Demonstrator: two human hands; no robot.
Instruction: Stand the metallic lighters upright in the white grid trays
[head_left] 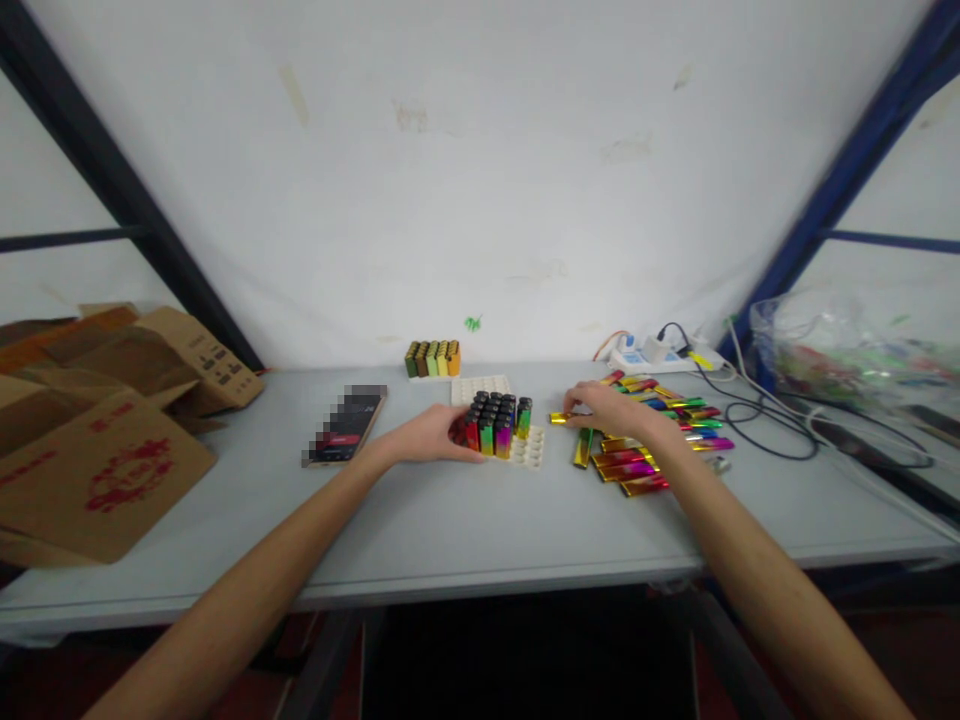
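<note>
Behind the right hand (598, 406), lighters (627, 471) lie partly hidden.

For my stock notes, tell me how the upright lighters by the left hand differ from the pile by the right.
Pose: the upright lighters stand on end; those in the pile lie down.
Order: the upright lighters sit in close rows on a white tray; the pile is strewn loosely on the table.
Shared: both include red, green and purplish lighters.
</note>
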